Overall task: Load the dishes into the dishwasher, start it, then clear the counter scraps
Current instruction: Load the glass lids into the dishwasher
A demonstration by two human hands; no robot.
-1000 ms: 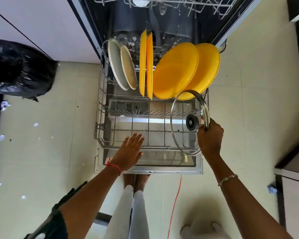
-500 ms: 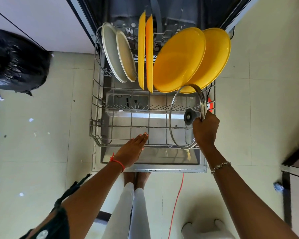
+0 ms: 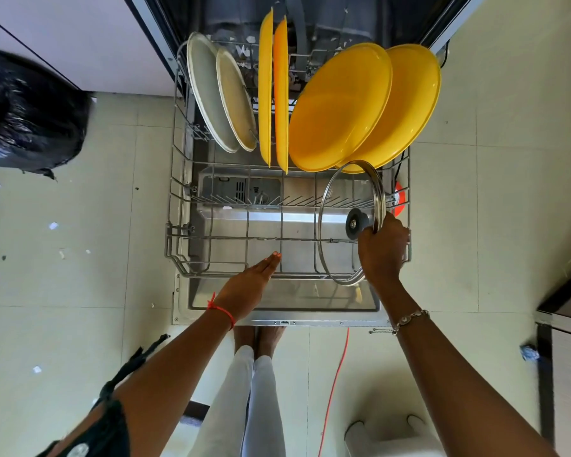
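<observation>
Looking straight down, a person's two bare arms reach forward over the open dishwasher door (image 3: 277, 319), a flat steel panel whose near edge lies just past their feet. A thin orange cord (image 3: 335, 384) runs along the pale tiled floor (image 3: 475, 225) beside them.

The left hand (image 3: 248, 285), a red thread at the wrist, is held flat with straight fingers together, grasping nothing. It lies over the front rim of the pulled-out lower rack (image 3: 175, 245); whether it touches the wire is unclear.

The right hand (image 3: 381, 252), wearing a bracelet (image 3: 409, 319), grips the rim of a round glass lid (image 3: 338, 192) beside its dark knob (image 3: 355, 223). The lid has a metal band and stands on edge in the rack's front right corner, its lower edge down by the front wires.

The rack is a grey wire basket. Its front half and left side are open, with rows of short tines across the middle.

Farther back, dishes stand on edge in a row. At the left are two grey plates (image 3: 208, 94), leaning. Next come two yellow plates (image 3: 265, 87), upright and close together. At the right are two large yellow plates (image 3: 340, 107), overlapping and tilted, the nearer one just behind the lid's top.

Beyond them is the dark dishwasher tub (image 3: 327, 24). A black plastic bag (image 3: 27, 113) sits on the floor far left, with paper scraps (image 3: 53, 225) scattered near it.
</observation>
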